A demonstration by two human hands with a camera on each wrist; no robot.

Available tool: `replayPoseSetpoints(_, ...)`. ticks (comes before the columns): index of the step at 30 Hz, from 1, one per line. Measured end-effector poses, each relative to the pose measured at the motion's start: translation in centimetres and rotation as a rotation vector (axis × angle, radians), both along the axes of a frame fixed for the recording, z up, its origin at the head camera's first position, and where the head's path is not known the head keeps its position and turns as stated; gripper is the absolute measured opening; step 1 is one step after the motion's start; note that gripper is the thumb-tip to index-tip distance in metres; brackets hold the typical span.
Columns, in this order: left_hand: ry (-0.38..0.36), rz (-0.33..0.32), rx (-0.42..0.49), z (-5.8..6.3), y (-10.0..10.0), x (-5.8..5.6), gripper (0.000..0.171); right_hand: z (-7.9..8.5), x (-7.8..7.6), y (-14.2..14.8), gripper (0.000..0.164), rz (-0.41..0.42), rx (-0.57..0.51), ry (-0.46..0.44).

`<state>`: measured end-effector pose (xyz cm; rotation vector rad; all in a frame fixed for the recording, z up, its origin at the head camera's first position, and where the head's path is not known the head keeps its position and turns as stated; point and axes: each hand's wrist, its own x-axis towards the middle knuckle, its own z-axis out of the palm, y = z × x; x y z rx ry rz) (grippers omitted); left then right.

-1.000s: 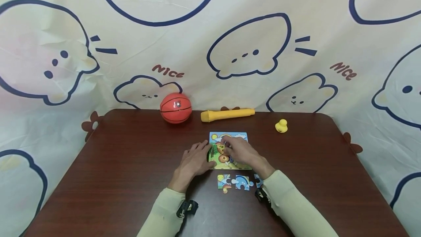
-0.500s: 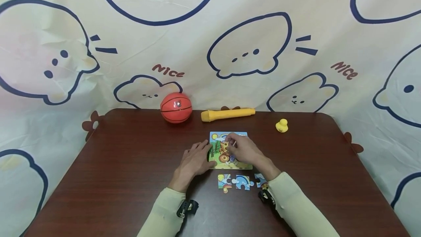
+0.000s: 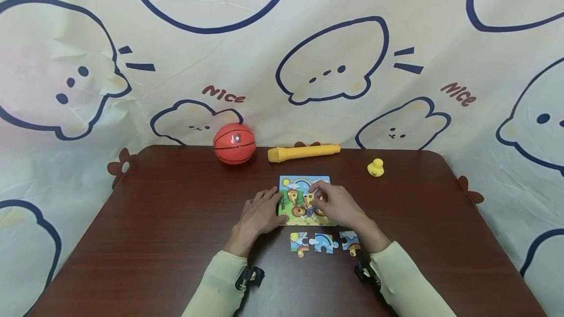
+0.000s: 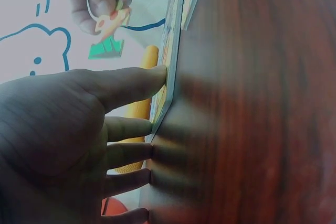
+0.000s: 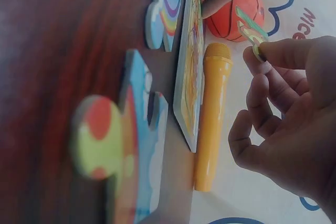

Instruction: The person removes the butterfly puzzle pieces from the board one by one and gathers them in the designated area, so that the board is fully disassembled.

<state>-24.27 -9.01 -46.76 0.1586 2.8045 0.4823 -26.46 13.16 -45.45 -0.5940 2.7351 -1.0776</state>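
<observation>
My right hand [image 3: 341, 207] pinches a jigsaw puzzle piece [image 5: 252, 27] between thumb and fingertips. In the left wrist view the held piece [image 4: 108, 45] looks green, cream and orange and is lifted above the cartoon puzzle board [image 3: 304, 178]. My left hand [image 3: 259, 214] rests at the board's left edge, fingers extended and thumb on its near left corner. Three loose puzzle pieces lie in a row in front of the board: one with a sun [image 3: 299, 241], a blue rainbow one [image 3: 323, 242], and another blue one [image 3: 350, 240] beneath the right forearm.
Along the table's [image 3: 167, 238] back edge are a red toy basketball [image 3: 234, 144] and a yellow toy microphone [image 3: 304, 153]. A small yellow rubber duck [image 3: 376, 168] stands at the back right. A printed cloth [image 3: 246, 62] hangs behind the table.
My right hand has moved right and slightly back toward me across the board with the puzzle piece, uncovering more of the picture and the right loose piece. My left hand has stayed put.
</observation>
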Motion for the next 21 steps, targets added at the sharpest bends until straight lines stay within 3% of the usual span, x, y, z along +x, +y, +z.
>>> replayPoseSetpoints(11,0.007,-0.002,-0.001,0.0,0.1,0.1,0.075,-0.7,2.6,1.0,0.017,0.077,0.005,0.035)
replayPoseSetpoints(21,0.014,-0.005,0.005,0.0,-0.1,0.1,0.075,-0.4,4.2,1.3,0.015,0.118,0.034,-0.002)
